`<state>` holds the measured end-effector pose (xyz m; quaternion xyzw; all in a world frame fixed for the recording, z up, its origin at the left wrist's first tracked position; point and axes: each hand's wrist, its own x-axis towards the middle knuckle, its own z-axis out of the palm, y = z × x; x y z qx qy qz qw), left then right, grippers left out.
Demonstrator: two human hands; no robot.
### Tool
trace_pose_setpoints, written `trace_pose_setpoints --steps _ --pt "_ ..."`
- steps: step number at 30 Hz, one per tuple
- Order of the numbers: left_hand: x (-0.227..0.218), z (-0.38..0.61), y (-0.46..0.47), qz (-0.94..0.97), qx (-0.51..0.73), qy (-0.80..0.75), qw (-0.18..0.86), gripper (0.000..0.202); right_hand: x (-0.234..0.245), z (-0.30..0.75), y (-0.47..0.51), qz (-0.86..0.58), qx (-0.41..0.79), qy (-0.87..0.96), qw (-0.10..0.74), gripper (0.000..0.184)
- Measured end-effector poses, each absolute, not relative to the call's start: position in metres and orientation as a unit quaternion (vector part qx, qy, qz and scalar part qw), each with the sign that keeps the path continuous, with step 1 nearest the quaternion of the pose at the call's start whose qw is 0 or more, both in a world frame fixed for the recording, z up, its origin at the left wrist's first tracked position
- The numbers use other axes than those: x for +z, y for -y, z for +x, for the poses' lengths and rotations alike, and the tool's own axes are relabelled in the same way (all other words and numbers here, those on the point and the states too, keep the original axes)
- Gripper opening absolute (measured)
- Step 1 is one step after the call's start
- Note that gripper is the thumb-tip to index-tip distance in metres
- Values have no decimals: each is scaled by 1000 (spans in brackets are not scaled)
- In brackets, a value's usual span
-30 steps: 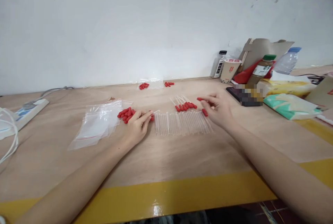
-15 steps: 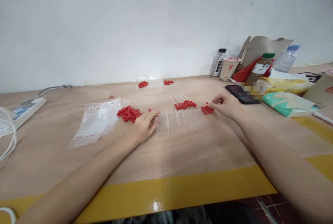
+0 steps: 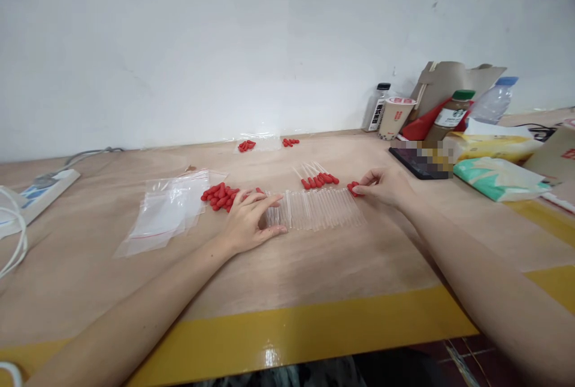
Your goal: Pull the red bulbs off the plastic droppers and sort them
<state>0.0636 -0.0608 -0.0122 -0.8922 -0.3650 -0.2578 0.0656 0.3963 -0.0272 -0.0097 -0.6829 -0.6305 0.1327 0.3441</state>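
A row of clear thin tubes (image 3: pixel 318 209) lies side by side on the wooden table (image 3: pixel 314 267). My left hand (image 3: pixel 251 219) rests at the row's left end, fingers spread flat on the tubes, thumb along the near edge. A pile of red rubber caps (image 3: pixel 222 196) lies just beyond its fingers. My right hand (image 3: pixel 384 186) is at the row's right end, fingers pinched on red caps (image 3: pixel 354 187). Several finished droppers with red caps (image 3: pixel 320 180) lie behind the row.
Clear zip bags (image 3: pixel 168 210) lie left of the caps. A power strip (image 3: pixel 38 195) and cables are far left. More red caps (image 3: pixel 247 146) lie by the wall. Bottles, a paper cup (image 3: pixel 396 117), a phone (image 3: pixel 420 162) and tissue packs (image 3: pixel 498 177) crowd the right.
My left hand let its pinch go and spread flat over the tubes' left end. My right hand came down from above the droppers to the row's right end, onto the red caps.
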Motion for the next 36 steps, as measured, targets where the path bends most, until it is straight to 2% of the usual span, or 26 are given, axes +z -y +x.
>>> trace_pose_setpoints --steps 4,8,13,21,31,36 --pt "-12 62 60 -895 -236 374 53 72 -8 395 30 -687 121 633 336 24" --pt "-14 61 59 -894 -234 379 51 73 -7 389 31 -710 117 612 327 22" --pt "-13 60 61 -886 -252 385 65 76 -9 363 26 -668 94 659 334 23" --pt "-14 58 62 -879 -273 383 81 94 1 323 1 -699 -12 670 248 31" --pt "-16 57 61 -873 -291 383 82 93 -4 308 -13 -719 -12 642 268 21" --pt "-17 57 59 -877 -301 364 89 90 4 310 6 -673 25 656 341 20"
